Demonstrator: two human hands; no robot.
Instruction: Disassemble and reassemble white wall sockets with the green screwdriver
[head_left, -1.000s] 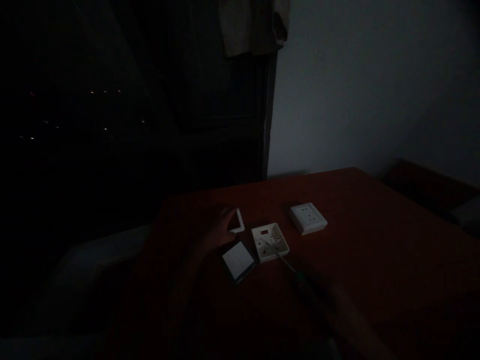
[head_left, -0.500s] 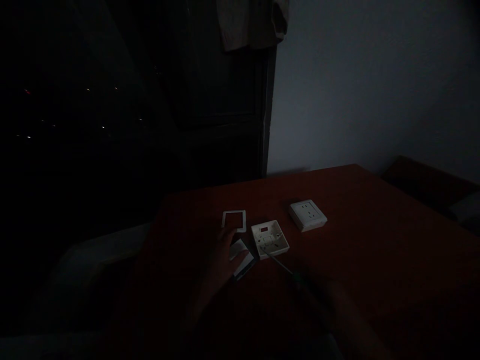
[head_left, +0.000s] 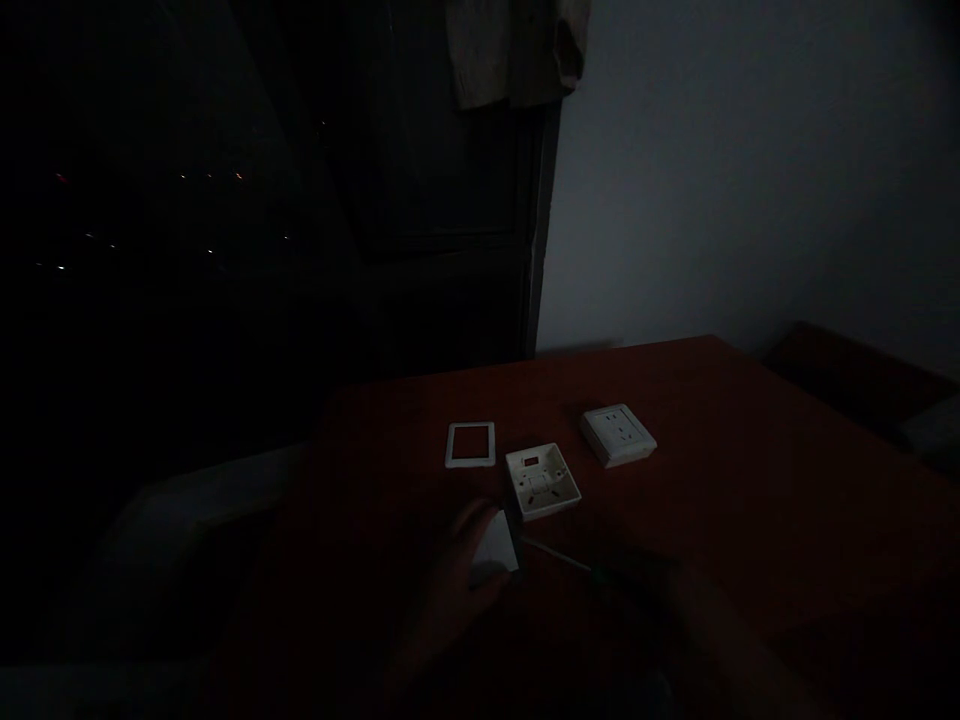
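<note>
My left hand [head_left: 461,570] grips a white panel [head_left: 495,548] by its edges, thumb below and fingers above; it looks like the insert of a wall socket. In the dim light my right hand [head_left: 667,585] is closed around a screwdriver [head_left: 556,553] with a greenish handle, its shaft pointing left. The tip lies close to the panel's right edge; whether they touch I cannot tell. Just above them sits an open white mounting box [head_left: 541,483], slots showing inside. A square white frame [head_left: 470,445] lies flat to the left of the box.
An assembled white socket [head_left: 619,435] rests on the reddish-brown table [head_left: 705,400], right of the box. Behind the table stand a pale wall [head_left: 697,180] and a dark window with small lights. Cloth [head_left: 517,50] hangs at the top.
My left hand has moved down and right, away from the frame, and now grips the panel. The screwdriver tip has come out of the mounting box and sits lower, beside the panel.
</note>
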